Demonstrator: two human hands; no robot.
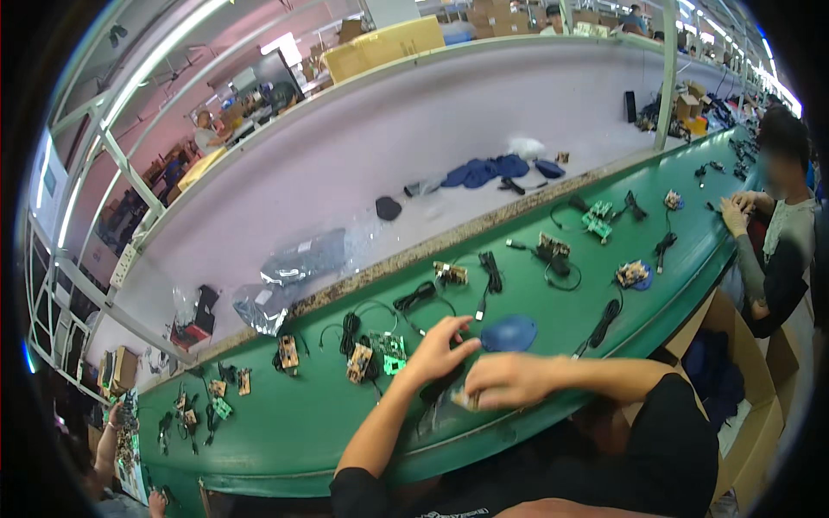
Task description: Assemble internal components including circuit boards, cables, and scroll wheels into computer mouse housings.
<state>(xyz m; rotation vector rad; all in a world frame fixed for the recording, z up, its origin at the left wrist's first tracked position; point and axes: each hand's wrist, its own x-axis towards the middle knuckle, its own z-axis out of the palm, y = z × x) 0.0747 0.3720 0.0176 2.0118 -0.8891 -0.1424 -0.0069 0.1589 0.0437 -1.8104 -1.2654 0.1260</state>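
Over a green workbench (302, 432), the left hand (442, 347) arches with thumb and fingers apart while the right hand (509, 380) grips a small blurred part (466, 400). A blue rounded piece (509, 333) lies at the right hand's twelve o'clock, a bundled black cable (602, 324) at two, an open cardboard box (764, 432) at three. A green circuit board (392, 349) sits at the left hand's nine o'clock, clear plastic bags (304, 262) at ten.
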